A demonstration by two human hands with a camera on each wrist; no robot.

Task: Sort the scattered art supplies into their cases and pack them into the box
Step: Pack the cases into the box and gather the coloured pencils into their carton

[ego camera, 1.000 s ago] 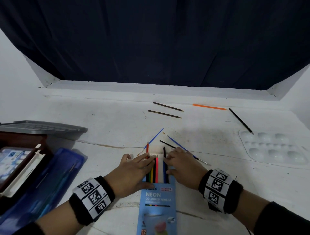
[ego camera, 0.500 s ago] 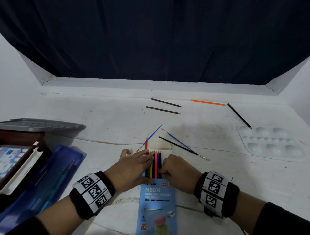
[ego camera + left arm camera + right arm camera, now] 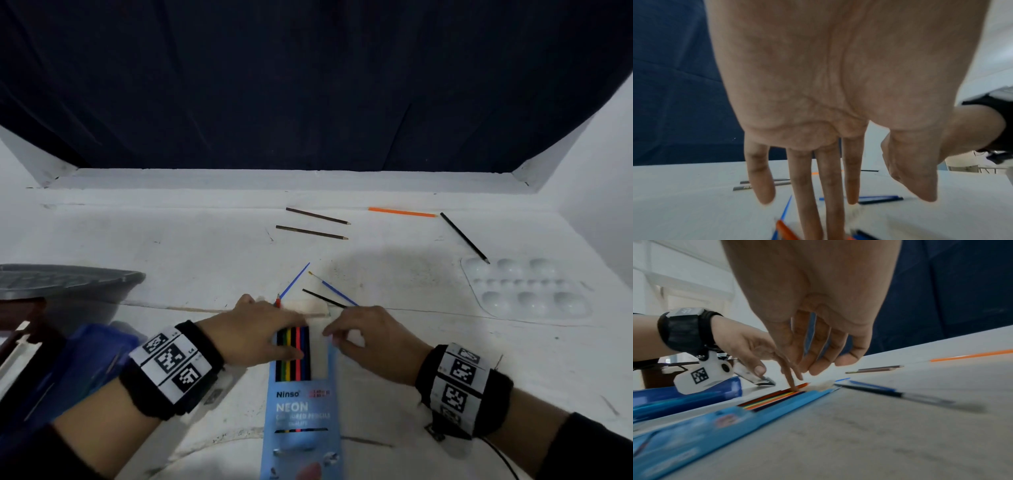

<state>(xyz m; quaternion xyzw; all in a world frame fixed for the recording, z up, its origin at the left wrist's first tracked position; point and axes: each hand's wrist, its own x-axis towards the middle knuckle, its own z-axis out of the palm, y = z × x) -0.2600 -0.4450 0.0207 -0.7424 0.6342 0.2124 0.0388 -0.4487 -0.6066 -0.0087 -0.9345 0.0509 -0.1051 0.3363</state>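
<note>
Left hand (image 3: 255, 330): your straight fingers press flat on the coloured pencils (image 3: 294, 353) in the blue cardboard pencil case (image 3: 301, 411).
Right hand (image 3: 371, 337): your curled fingers hold nothing visible beside the case's open end.
Case: flat on the white table (image 3: 205, 260), between both hands.

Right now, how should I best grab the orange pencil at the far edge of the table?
Pinch the orange pencil at mid-shaft from above, fingers on its long sides. It lies flat on the table, alone, with its length running left to right, so a top-down pinch looks easiest.
</note>
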